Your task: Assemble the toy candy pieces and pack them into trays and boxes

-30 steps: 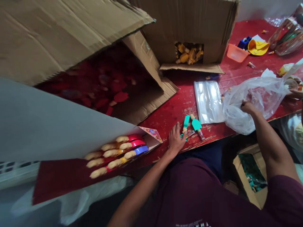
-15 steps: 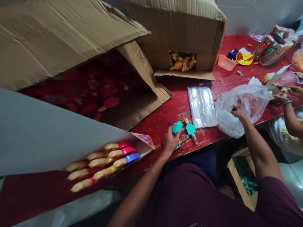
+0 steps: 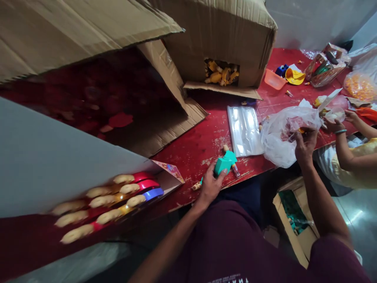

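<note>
a teal piece (image 3: pixel 222 166), just below and right of frame centre, is gripped by the left hand (image 3: pixel 210 184). at centre right, the right hand (image 3: pixel 306 146) is at a translucent bag (image 3: pixel 276 137); its grip i cannot tell. flat plastic sleeves (image 3: pixel 245 131) lie between the hands.

The teal piece (image 3: pixel 222 167) looks smooth plastic, the bag (image 3: pixel 275 146) crinkled film, the box (image 3: pixel 224 33) matt cardboard, the tabletop (image 3: pixel 197 147) scuffed.

A scuffed red table (image 3: pixel 203 141) stands before a pale grey wall (image 3: pixel 312 23), light glinting off the floor (image 3: pixel 352 208).
</note>
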Motion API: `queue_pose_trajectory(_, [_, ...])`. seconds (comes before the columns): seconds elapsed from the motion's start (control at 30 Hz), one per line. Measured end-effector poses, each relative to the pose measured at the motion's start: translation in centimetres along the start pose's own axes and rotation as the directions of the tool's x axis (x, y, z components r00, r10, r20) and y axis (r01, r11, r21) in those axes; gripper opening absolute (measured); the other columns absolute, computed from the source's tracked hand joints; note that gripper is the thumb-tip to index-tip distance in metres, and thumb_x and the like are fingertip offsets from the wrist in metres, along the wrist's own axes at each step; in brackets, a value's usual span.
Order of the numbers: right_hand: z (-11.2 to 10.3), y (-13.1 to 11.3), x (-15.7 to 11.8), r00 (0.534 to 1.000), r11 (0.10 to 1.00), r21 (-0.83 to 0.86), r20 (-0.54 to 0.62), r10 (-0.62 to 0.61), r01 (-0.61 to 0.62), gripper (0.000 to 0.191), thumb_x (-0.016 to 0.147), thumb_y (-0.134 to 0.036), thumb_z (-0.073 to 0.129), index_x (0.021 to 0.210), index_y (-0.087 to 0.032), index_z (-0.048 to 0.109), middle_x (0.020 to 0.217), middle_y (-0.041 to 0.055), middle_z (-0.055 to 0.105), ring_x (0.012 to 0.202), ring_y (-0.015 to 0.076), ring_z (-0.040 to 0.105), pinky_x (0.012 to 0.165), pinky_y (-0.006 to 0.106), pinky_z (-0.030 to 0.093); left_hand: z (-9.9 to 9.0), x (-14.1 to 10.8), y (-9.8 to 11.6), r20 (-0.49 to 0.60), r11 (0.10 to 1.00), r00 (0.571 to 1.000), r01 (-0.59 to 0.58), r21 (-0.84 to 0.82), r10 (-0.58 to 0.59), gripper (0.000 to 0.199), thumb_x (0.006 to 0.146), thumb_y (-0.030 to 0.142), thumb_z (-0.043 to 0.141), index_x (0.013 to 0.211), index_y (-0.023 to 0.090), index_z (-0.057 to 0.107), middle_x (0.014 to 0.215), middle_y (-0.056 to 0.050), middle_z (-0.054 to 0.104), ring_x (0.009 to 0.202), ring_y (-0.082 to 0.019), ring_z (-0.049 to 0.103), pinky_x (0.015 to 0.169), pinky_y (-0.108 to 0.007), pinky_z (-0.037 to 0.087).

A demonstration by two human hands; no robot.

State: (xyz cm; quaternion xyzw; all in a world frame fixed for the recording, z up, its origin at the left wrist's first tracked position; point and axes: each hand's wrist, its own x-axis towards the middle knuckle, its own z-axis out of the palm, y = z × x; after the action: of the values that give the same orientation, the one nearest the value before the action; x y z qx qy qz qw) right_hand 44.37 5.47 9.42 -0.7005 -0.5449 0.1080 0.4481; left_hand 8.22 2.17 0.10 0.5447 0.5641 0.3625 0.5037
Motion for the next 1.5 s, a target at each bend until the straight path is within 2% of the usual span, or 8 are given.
queue_pose_trajectory(0.17, [2.7,-9.6,-6.8,0.985,0.922,0.361,0.040,-0.166,0.141,0.044,0.087,-0.040,0.074,0.124,-0.032,0.052,0.108,0.0025,0.060,0.089,0.0179,0.065,0.078,0.034,0.059,-0.8,-1.8,3.9,0.140,0.991,0.989,-0.036,-0.132,0.055,0.039,0.088,0.048,0.061,0.109,0.015,0.061,0.091,-0.004,0.066,0.079,-0.016,0.060,0.076,-0.029,0.050])
queue_pose_trajectory(0.33, [4.5,-13.8,-9.9,0.947,0.883,0.461,0.237,-0.218,0.088,0.027,0.089,-0.036,0.074,0.114,-0.030,0.065,0.105,0.0049,0.065,0.093,0.0197,0.066,0.081,0.035,0.059,-3.6,-4.1,6.6,0.229,0.968,0.967,-0.054,-0.246,0.112,0.042,0.089,0.048,0.064,0.116,0.016,0.060,0.100,-0.006,0.067,0.087,-0.018,0.062,0.082,-0.030,0.051])
queue_pose_trajectory(0.57, [6.2,-15.0,-10.6,0.853,0.845,0.530,0.473,-0.221,-0.075,0.026,0.094,-0.039,0.069,0.118,-0.030,0.070,0.104,0.0041,0.072,0.084,0.0173,0.070,0.070,0.030,0.061,-7.5,-6.0,8.2,0.331,0.962,0.942,0.033,-0.273,0.062,0.047,0.089,0.049,0.065,0.126,0.019,0.059,0.104,-0.008,0.068,0.096,-0.021,0.063,0.085,-0.033,0.053])
queue_pose_trajectory(0.8, [6.6,-14.6,-11.5,0.746,0.836,0.482,0.650,-0.142,-0.261,0.037,0.087,-0.036,0.078,0.121,-0.028,0.067,0.120,0.0058,0.071,0.107,0.0206,0.070,0.090,0.034,0.061,-9.3,-6.4,7.9,0.362,0.985,0.930,-0.005,-0.172,0.068,0.052,0.089,0.051,0.063,0.129,0.017,0.059,0.114,-0.010,0.067,0.098,-0.023,0.063,0.089,-0.036,0.052])
queue_pose_trajectory(0.97, [6.1,-15.0,-11.1,0.723,0.879,0.472,0.630,-0.284,-0.066,0.028,0.085,-0.028,0.080,0.112,-0.026,0.071,0.106,0.0051,0.073,0.102,0.0213,0.069,0.091,0.038,0.059,-10.1,-6.3,7.2,0.396,0.997,0.915,-0.072,-0.023,0.075,0.053,0.089,0.053,0.062,0.128,0.018,0.062,0.113,-0.011,0.069,0.100,-0.025,0.064,0.092,-0.040,0.052])
queue_pose_trajectory(1.1, [5.8,-15.5,-10.4,0.629,0.853,0.515,0.636,-0.446,0.085,0.027,0.088,-0.024,0.076,0.114,-0.028,0.073,0.104,0.0045,0.075,0.099,0.0221,0.069,0.090,0.043,0.059,-10.2,-6.2,7.4,0.437,0.991,0.895,-0.121,0.057,0.085,0.051,0.089,0.051,0.063,0.128,0.018,0.062,0.116,-0.011,0.070,0.102,-0.025,0.065,0.093,-0.038,0.052])
queue_pose_trajectory(1.37, [4.7,-15.1,-10.4,0.470,0.864,0.469,0.730,-0.496,0.183,0.036,0.093,-0.021,0.070,0.128,-0.026,0.064,0.111,0.0077,0.070,0.104,0.0222,0.066,0.088,0.040,0.057,-10.3,-6.2,7.9,0.584,0.990,0.807,-0.137,0.046,0.085,0.038,0.095,0.047,0.055,0.118,0.016,0.060,0.098,-0.006,0.069,0.086,-0.018,0.062,0.079,-0.030,0.050])
queue_pose_trajectory(1.5, [4.5,-15.2,-10.9,0.439,0.849,0.482,0.729,-0.526,0.216,0.031,0.094,-0.020,0.067,0.125,-0.023,0.063,0.108,0.0078,0.068,0.101,0.0201,0.065,0.084,0.035,0.058,-10.3,-6.5,7.7,0.628,0.994,0.777,-0.098,0.043,0.049,0.038,0.097,0.047,0.052,0.117,0.017,0.059,0.103,-0.007,0.068,0.088,-0.018,0.062,0.080,-0.029,0.049])
